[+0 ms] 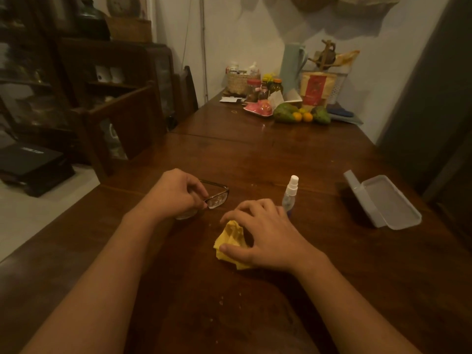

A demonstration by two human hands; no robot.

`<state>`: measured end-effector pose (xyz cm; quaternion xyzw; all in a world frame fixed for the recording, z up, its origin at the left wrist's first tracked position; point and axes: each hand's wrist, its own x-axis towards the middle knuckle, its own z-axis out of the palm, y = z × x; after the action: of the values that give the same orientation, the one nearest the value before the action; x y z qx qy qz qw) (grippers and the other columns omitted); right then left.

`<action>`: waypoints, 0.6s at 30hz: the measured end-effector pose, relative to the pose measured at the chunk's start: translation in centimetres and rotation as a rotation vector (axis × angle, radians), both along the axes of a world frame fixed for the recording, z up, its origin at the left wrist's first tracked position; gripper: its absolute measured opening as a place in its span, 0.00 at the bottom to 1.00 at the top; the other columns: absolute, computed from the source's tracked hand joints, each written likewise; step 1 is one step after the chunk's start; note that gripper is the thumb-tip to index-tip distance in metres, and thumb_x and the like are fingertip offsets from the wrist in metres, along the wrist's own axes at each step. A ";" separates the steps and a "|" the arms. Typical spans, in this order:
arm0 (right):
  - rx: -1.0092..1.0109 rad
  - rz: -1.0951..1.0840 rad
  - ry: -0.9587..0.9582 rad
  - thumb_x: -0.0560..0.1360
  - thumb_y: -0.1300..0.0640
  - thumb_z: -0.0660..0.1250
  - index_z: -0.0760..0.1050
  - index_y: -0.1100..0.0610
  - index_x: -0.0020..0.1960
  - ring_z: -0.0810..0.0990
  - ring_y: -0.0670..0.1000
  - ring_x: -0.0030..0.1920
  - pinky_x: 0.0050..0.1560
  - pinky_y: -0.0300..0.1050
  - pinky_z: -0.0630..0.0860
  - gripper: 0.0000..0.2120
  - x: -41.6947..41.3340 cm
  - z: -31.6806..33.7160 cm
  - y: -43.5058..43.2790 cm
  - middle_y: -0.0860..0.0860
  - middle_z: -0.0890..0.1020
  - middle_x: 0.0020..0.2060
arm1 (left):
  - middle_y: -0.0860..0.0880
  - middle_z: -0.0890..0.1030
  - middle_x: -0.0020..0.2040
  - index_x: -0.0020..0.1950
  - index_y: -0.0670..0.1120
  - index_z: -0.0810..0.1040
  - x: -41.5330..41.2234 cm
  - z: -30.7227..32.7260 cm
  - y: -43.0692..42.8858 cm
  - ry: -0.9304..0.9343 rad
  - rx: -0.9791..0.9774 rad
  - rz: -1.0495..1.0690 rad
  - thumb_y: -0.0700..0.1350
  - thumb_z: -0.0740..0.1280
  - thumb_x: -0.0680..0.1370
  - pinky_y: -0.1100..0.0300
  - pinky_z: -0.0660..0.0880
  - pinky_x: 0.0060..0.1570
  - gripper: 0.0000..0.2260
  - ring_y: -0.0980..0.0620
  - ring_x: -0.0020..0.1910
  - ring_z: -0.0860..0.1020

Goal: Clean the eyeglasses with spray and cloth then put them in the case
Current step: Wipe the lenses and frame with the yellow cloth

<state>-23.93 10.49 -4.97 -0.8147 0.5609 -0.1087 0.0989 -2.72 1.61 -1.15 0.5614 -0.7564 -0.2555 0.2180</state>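
Left hand (176, 194) pinches the eyeglasses (217, 198) by the frame; right hand (265, 233) clutches the crumpled yellow cloth (229, 238) on the table. Lenses look speckled, so spraying seems done. The spray bottle (291, 194) stands just beside. Still left: wiping, then the open case (383, 203), well apart to the right.

Far along the wooden table (255, 154) lie green fruit (284, 112), oranges (306, 116) and a woven basket (238, 81); a chair (120, 118) stands left
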 end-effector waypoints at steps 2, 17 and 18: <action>0.045 0.009 0.038 0.69 0.21 0.56 0.61 0.30 0.69 0.57 0.50 0.71 0.66 0.57 0.59 0.31 0.0 -0.1 -0.1 0.42 0.64 0.71 | 0.50 0.86 0.37 0.42 0.49 0.85 0.0 0.2 0.1 -0.007 0.010 -0.001 0.39 0.77 0.69 0.53 0.82 0.48 0.07 0.54 0.41 0.84; 0.100 -0.019 -0.208 0.79 0.51 0.68 0.73 0.34 0.63 0.63 0.40 0.60 0.51 0.37 0.65 0.17 -0.3 -0.3 -0.7 0.34 0.74 0.62 | 0.54 0.85 0.33 0.41 0.50 0.85 0.1 0.0 -0.5 -0.037 -0.018 -0.047 0.40 0.78 0.68 0.55 0.81 0.48 0.07 0.60 0.37 0.83; 0.094 -0.017 -0.214 0.79 0.53 0.68 0.74 0.35 0.62 0.64 0.39 0.60 0.49 0.34 0.65 0.17 -0.4 -0.4 -0.8 0.33 0.74 0.61 | 0.54 0.85 0.33 0.41 0.50 0.85 0.0 -0.1 -0.4 -0.036 -0.016 -0.046 0.40 0.78 0.68 0.55 0.81 0.48 0.07 0.60 0.37 0.83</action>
<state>-24.34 9.68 -5.32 -0.7882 0.5585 -0.1693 0.1953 -2.71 1.17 -1.21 0.5464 -0.7750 -0.2442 0.2028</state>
